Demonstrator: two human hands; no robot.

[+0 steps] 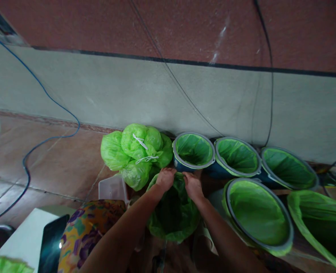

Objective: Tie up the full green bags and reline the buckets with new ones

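My left hand [165, 179] and my right hand [193, 185] sit side by side on the far rim of a green plastic bag [173, 216] that lines a bin in front of me. Both hands have their fingers curled over the bag's edge, gripping it. The bag's mouth gapes open below them and its inside is dark. The bin under the bag is hidden by the plastic.
Several bins lined with green bags [193, 151] [237, 156] [259, 214] stand along the wall to the right. Tied green bags [136, 151] lie piled to the left, beside a clear plastic box [112, 188]. A blue cable [28, 159] runs over the floor; a dark tablet [50, 242] lies at bottom left.
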